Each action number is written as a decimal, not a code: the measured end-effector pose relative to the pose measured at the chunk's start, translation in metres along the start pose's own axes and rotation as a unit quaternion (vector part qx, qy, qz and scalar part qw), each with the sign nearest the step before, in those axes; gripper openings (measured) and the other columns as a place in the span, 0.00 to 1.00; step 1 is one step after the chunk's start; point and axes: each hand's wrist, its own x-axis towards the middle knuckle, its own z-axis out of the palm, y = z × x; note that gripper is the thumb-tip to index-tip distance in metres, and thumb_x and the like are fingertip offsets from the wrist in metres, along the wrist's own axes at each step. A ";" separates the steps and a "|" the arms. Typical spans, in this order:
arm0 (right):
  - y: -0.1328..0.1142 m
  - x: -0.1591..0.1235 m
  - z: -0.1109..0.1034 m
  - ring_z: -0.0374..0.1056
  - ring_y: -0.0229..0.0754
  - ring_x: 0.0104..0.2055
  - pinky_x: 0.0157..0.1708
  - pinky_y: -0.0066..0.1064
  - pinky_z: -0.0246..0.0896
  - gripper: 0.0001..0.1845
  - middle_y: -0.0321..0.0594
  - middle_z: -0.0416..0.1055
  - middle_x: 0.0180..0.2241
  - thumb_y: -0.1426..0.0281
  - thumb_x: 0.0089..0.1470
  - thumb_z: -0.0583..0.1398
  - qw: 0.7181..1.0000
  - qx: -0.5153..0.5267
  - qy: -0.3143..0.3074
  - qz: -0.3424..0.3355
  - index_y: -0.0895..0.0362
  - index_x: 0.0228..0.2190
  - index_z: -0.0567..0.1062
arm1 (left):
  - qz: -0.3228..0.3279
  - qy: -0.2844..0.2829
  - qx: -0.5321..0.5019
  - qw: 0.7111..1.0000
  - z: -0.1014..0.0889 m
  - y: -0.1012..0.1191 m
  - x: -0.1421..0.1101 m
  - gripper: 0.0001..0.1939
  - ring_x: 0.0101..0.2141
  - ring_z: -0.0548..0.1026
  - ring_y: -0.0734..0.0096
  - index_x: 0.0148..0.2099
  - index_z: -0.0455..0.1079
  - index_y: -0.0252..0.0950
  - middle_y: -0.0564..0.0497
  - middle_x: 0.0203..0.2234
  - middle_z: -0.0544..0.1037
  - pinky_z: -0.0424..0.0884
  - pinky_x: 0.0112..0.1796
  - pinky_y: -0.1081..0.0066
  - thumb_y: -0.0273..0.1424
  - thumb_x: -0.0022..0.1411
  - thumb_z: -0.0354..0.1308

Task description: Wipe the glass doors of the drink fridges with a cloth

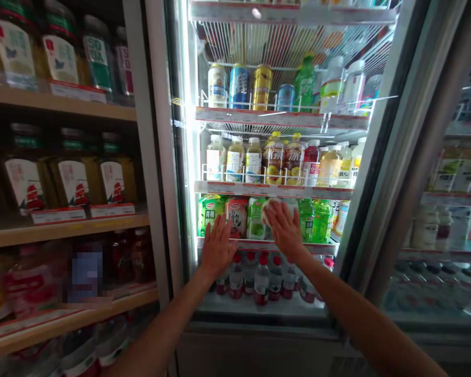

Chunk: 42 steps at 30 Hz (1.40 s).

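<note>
My left hand [219,251] is spread flat against the glass door [406,104] of a lit drinks fridge, in front of the lower green and red drink cartons. To its right, my right hand [284,228] presses a crumpled whitish cloth [266,210] to the same glass. Most of that cloth is hidden beneath the palm and fingers. Behind the glass, near my hands, stand a green drink bottle [256,220] and a red tea carton [237,212]. Small bottles with red caps [261,280] stand below, on the fridge floor.
Wooden shelves [63,230] at the left carry large bottles of amber liquid [23,180] close to the fridge frame. A second fridge door [451,193] is at the right. Inside, wire shelves hold cans [262,86] and bottled teas [253,159].
</note>
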 end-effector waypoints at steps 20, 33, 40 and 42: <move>0.047 -0.101 0.008 0.39 0.52 0.66 0.60 0.55 0.37 0.33 0.52 0.48 0.63 0.70 0.57 0.48 0.964 -0.053 0.072 0.250 0.57 0.62 0.45 | 0.045 -0.039 -0.031 0.998 0.031 0.081 -0.030 0.26 0.64 0.45 0.57 0.61 0.53 0.31 0.37 0.61 0.57 0.50 0.59 0.53 0.33 0.62 0.49; 0.069 -0.176 0.003 0.40 0.53 0.66 0.58 0.54 0.47 0.33 0.56 0.43 0.64 0.65 0.59 0.45 0.917 -0.023 0.048 0.396 0.61 0.63 0.42 | 0.023 -0.050 -0.049 0.997 0.034 0.083 -0.046 0.28 0.64 0.45 0.58 0.63 0.50 0.33 0.38 0.62 0.54 0.49 0.59 0.53 0.31 0.62 0.49; 0.046 -0.144 0.008 0.38 0.53 0.66 0.58 0.56 0.44 0.34 0.55 0.40 0.64 0.66 0.59 0.46 0.917 -0.030 0.055 0.395 0.59 0.63 0.41 | -0.018 -0.046 -0.040 0.998 0.031 0.065 -0.062 0.29 0.63 0.46 0.58 0.64 0.49 0.34 0.39 0.63 0.52 0.48 0.60 0.53 0.32 0.62 0.50; 0.032 -0.127 0.013 0.36 0.53 0.67 0.59 0.55 0.43 0.35 0.53 0.40 0.65 0.70 0.58 0.47 0.945 -0.020 0.057 0.322 0.58 0.63 0.39 | -0.036 -0.046 -0.037 0.998 0.030 0.060 -0.064 0.29 0.63 0.46 0.58 0.64 0.49 0.35 0.39 0.63 0.51 0.47 0.60 0.53 0.33 0.62 0.49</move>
